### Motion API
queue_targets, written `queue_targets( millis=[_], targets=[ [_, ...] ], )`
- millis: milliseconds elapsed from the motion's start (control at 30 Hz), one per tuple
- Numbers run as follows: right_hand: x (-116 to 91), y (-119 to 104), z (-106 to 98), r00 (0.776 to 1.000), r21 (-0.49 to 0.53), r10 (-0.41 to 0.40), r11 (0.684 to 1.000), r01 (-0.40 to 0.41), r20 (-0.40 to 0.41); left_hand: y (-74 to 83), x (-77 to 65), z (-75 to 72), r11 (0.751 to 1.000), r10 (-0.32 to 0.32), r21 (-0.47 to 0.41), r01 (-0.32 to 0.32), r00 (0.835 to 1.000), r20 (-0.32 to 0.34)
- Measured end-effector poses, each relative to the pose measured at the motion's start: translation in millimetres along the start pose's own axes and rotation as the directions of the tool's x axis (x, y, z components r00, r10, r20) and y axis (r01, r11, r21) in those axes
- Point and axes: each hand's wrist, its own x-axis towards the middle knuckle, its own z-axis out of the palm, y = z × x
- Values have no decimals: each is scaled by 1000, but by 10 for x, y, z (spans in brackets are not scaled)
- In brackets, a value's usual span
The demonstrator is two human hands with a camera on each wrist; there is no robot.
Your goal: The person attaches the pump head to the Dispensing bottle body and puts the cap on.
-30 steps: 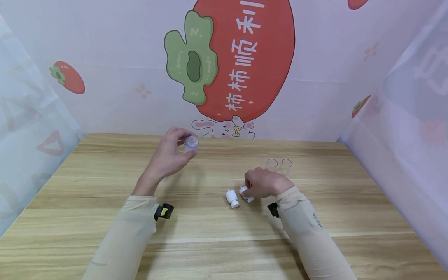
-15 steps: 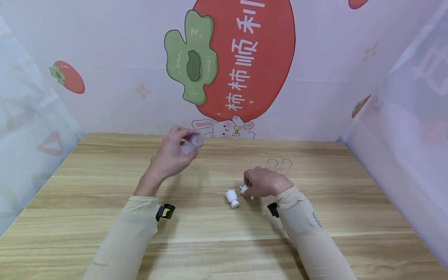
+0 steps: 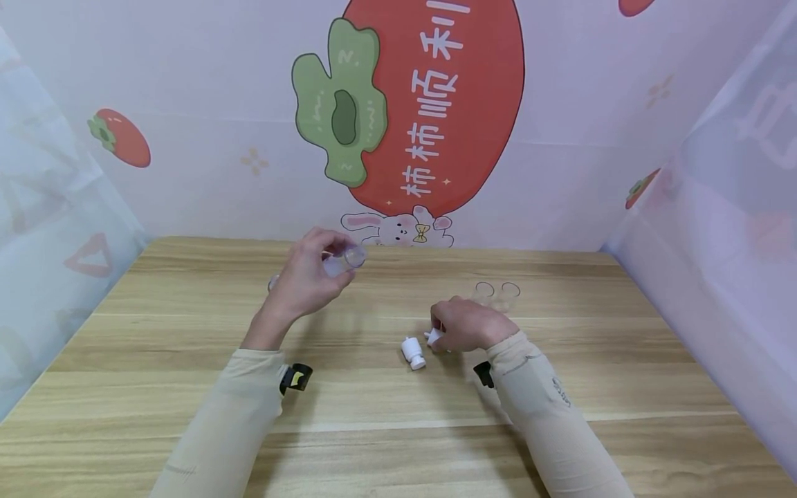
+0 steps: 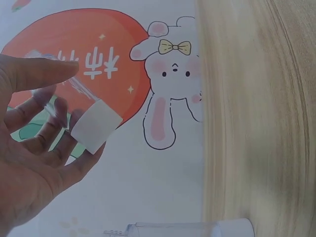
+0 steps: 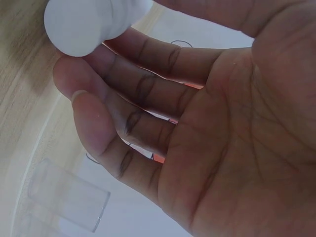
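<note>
My left hand (image 3: 306, 275) holds a clear bottle (image 3: 337, 265) above the table, tilted with its open round mouth up and to the right. In the left wrist view its white base (image 4: 96, 126) shows past the fingers. A second clear bottle (image 4: 170, 229) with a white base stands upright on the table, mostly hidden behind the left wrist in the head view. Low over the table, my right hand (image 3: 468, 324) pinches a white pump head (image 3: 434, 338), its round end visible in the right wrist view. Another white pump head (image 3: 413, 353) lies just left of it.
Two clear caps (image 3: 510, 299) stand on the wooden table (image 3: 386, 456) beyond the right hand; one cap (image 5: 69, 195) also shows in the right wrist view. A printed cloth backdrop (image 3: 218, 187) rises at the table's back, with more cloth along both sides.
The bottle in my left hand has tipped further over, its mouth swinging to the right. My right hand has shifted slightly left with the pump head turning in its fingers.
</note>
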Motion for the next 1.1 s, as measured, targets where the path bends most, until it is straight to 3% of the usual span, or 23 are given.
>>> queue_targets(
  millis=[400,700,1100],
  targets=[
    [-1,-2,1,1000,-17,-3,1000,3,-2,2,-3,55,998,14,57,-16,999,39],
    [-9,5,-33,1000,2,-3,1000,3,-8,-7,-16,98,989,-20,147,8,996,82],
    [-75,12,-116,991,-7,-40,999,39,-129,20,-27,99,986,-10,164,-8,994,108]
  ],
)
